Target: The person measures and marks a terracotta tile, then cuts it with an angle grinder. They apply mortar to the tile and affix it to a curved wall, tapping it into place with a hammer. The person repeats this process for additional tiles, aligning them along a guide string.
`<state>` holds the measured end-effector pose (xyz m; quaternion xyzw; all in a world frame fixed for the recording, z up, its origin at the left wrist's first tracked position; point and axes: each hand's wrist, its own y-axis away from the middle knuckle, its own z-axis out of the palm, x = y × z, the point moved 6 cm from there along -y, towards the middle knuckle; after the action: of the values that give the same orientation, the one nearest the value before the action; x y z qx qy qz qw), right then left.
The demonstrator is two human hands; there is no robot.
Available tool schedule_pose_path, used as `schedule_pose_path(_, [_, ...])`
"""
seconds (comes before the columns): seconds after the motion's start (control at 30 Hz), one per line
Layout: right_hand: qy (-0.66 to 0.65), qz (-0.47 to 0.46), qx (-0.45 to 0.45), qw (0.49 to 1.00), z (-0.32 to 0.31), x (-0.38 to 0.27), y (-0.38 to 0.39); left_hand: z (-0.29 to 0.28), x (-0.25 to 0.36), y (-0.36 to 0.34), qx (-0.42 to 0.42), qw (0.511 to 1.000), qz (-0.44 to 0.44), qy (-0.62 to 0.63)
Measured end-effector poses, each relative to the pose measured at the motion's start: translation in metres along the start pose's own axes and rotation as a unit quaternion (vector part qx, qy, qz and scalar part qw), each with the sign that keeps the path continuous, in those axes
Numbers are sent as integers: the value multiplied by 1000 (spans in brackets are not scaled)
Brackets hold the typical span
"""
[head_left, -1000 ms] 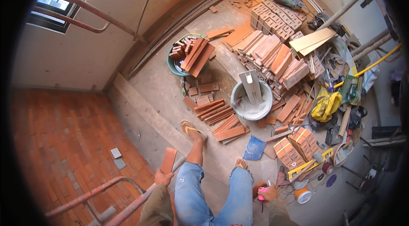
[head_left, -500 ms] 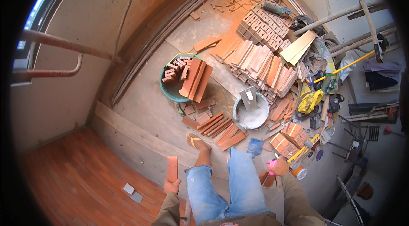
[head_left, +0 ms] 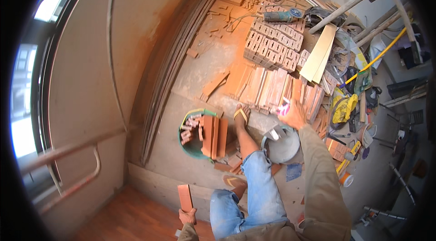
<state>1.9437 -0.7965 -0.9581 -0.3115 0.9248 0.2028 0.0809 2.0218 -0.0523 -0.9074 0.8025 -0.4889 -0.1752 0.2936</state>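
The person's left hand [head_left: 187, 216], near left, grips a terracotta tile [head_left: 185, 198] by its near end, apparently leaving the far length unobstructed. Farther right, the right hand [head_left: 296, 115] is wrapped around a pink object [head_left: 284, 107], over or against stacked tiles [head_left: 263, 87]; contact is unclear. Between them, a green bucket [head_left: 194, 154] holds loose tiles [head_left: 208, 137], perhaps keeping them together.

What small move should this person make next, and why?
Perhaps set the small pink object down: the right hand holds it near the stacked terracotta tiles, and the left hand grips a brick-red tile, so neither hand looks free.
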Motion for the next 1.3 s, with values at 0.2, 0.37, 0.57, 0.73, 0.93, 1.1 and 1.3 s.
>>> schedule_pose_path(0.2, [101, 41, 18, 994, 4, 31, -241, -34, 198, -8, -9, 998, 66, -23])
schedule_pose_path(0.37, [108, 23, 31, 993, 5, 59, -336, -33, 335, -7, -53, 992, 116, -11])
schedule_pose_path(0.57, [60, 87, -23, 994, 27, 87, -364, -31, 480, 44, -121, 979, 158, -37])
schedule_pose_path(0.73, [44, 121, 8, 992, 4, 94, -382, -35, 514, 50, -148, 971, 167, -88])
schedule_pose_path(0.93, [-56, 47, 41, 996, 14, 47, -316, -60, 572, 66, -140, 953, 210, -168])
schedule_pose_path(1.1, [-270, -67, -238, 931, 26, -62, -134, -105, 611, 67, -191, 925, 172, -279])
schedule_pose_path(1.3, [-261, -239, -402, 845, -86, -205, 31, -164, 638, 73, -440, 871, 52, -211])
